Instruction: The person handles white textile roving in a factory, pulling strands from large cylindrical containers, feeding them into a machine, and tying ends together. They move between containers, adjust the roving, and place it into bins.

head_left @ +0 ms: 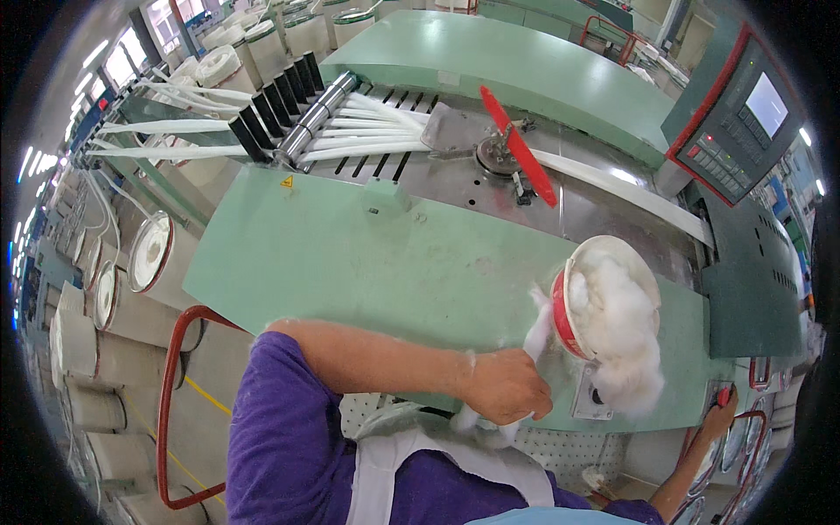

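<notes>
Head view: a left hand [506, 385] was clamped around a white strip [539, 328] at lower centre, fingers curled in and back of the hand upward, the strip showing above and below the fist. Its bent arm crossed from the lower left. Just right, a tub [565, 319] of white fluff [612, 297] stood on the green panel [350, 254]. At the lower right, a right hand [721, 417] reached up to a red knob [724, 397], its finger pose too small to tell.

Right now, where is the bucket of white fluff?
The bucket is right of centre in the head view, on the green machine, near the left hand.
</notes>
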`<action>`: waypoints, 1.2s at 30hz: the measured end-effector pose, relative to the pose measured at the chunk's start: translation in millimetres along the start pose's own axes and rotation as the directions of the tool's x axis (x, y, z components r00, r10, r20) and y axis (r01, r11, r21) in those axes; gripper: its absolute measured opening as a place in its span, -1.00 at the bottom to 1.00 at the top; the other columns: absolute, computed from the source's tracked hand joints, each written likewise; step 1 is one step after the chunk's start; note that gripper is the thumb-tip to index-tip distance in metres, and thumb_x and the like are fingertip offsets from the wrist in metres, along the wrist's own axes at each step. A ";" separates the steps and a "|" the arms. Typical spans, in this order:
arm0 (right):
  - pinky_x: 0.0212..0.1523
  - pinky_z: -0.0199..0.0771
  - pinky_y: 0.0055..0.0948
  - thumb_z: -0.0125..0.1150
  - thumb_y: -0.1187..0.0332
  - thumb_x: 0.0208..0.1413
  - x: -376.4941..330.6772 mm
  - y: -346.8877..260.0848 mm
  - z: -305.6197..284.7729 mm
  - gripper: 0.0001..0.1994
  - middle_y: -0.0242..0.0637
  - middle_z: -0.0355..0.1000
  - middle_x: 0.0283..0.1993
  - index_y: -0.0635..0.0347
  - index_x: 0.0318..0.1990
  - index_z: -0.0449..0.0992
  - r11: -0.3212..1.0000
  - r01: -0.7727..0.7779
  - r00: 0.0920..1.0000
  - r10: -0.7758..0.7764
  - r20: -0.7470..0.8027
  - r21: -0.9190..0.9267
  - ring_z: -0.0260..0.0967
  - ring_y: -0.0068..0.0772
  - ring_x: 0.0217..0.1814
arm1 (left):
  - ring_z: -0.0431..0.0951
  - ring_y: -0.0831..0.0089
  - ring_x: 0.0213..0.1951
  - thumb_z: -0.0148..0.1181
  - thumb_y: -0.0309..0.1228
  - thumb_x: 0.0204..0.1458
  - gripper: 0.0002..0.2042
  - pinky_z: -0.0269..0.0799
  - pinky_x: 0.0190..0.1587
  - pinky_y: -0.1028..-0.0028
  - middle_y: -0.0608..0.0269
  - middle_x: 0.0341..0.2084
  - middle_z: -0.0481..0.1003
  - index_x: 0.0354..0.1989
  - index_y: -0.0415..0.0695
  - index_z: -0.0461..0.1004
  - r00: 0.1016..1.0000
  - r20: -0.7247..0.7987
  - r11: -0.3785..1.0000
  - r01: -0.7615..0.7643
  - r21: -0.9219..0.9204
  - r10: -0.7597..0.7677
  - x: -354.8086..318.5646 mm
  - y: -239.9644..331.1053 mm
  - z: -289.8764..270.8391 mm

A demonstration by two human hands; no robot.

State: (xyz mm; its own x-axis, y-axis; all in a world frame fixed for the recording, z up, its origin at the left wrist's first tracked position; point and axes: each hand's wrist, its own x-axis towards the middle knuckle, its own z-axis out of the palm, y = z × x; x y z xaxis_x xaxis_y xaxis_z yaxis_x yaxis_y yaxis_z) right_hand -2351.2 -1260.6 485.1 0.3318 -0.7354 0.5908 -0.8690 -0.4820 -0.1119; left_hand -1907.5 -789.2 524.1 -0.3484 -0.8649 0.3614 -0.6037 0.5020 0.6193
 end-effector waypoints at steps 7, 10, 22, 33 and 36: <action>0.18 0.20 -0.23 -0.12 0.64 -0.09 -5.5 -10.6 -8.3 -0.46 0.00 0.31 0.16 0.23 0.16 0.32 0.995 0.035 0.999 -0.035 0.004 -0.091 0.24 0.04 0.20 | 0.54 0.20 -0.39 0.03 -0.48 -0.20 -0.84 0.42 -0.35 0.22 0.25 -0.47 0.53 -0.43 -0.05 0.51 0.999 0.025 0.999 0.046 -0.006 -0.046 2.4 3.1 -1.0; 0.13 0.26 -0.22 -0.11 0.62 -0.05 -6.6 -14.0 -9.6 -0.48 -0.01 0.33 0.15 0.21 0.16 0.33 0.996 0.005 1.000 -0.006 -0.006 -0.094 0.28 0.04 0.17 | 0.54 0.20 -0.38 0.02 -0.48 -0.18 -0.84 0.42 -0.33 0.22 0.25 -0.44 0.53 -0.42 -0.05 0.51 0.997 0.049 0.998 0.064 -0.019 -0.063 3.0 3.8 -2.9; 0.05 0.32 -0.25 -0.12 0.67 -0.16 -13.9 -44.2 -20.7 -0.47 -0.03 0.44 -0.01 0.17 0.06 0.40 0.991 -0.108 0.990 0.115 -0.082 0.081 0.37 0.04 0.05 | 0.47 0.24 -0.52 0.05 -0.52 -0.17 -0.81 0.39 -0.50 0.25 0.29 -0.50 0.43 -0.32 -0.03 0.45 0.998 0.065 0.999 -0.011 0.038 0.008 2.9 1.9 -5.6; -0.08 0.37 -0.17 -0.07 0.65 -0.11 -13.9 -31.9 -13.6 -0.63 -0.03 0.46 -0.14 0.27 -0.08 0.43 0.998 0.070 0.981 -0.068 -0.179 0.003 0.42 0.05 -0.09 | 0.48 0.24 -0.50 0.04 -0.52 -0.16 -0.81 0.39 -0.48 0.25 0.29 -0.49 0.43 -0.32 -0.06 0.45 0.998 0.059 0.999 0.008 0.045 -0.011 2.8 3.6 -6.9; -0.08 0.35 -0.15 -0.08 0.64 -0.12 -14.5 -24.0 -10.7 -0.63 -0.03 0.44 -0.13 0.28 -0.09 0.43 0.998 0.068 0.984 -0.069 -0.163 -0.012 0.38 0.10 -0.08 | 0.48 0.24 -0.49 0.04 -0.53 -0.17 -0.80 0.40 -0.48 0.26 0.29 -0.49 0.44 -0.32 -0.05 0.45 0.997 0.072 0.999 0.023 0.041 -0.026 4.1 4.2 -7.6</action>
State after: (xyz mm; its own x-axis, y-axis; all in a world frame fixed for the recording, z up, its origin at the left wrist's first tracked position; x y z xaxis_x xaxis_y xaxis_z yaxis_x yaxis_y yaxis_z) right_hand -2339.1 -1233.3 487.8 0.3268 -0.6126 0.7197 -0.8485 -0.5255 -0.0620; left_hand -1906.0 -790.6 533.5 -0.3833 -0.8755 0.2942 -0.6404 0.4814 0.5984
